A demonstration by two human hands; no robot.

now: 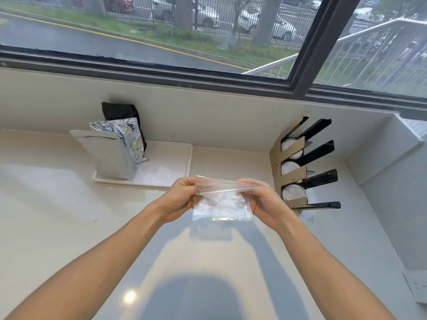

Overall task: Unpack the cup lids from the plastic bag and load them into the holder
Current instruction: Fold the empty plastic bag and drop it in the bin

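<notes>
You pinch the plastic bag's (pixel 222 205) mouth with left hand (pixel 182 197) and right hand (pixel 262 197) above the counter, left of the holder (pixel 300 167); next, I judge, spread it and draw out lids.

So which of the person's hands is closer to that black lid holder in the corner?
The right hand: it sits just beside the lid holder, pinching the plastic bag. The left hand holds the bag's far side, farther away.
</notes>
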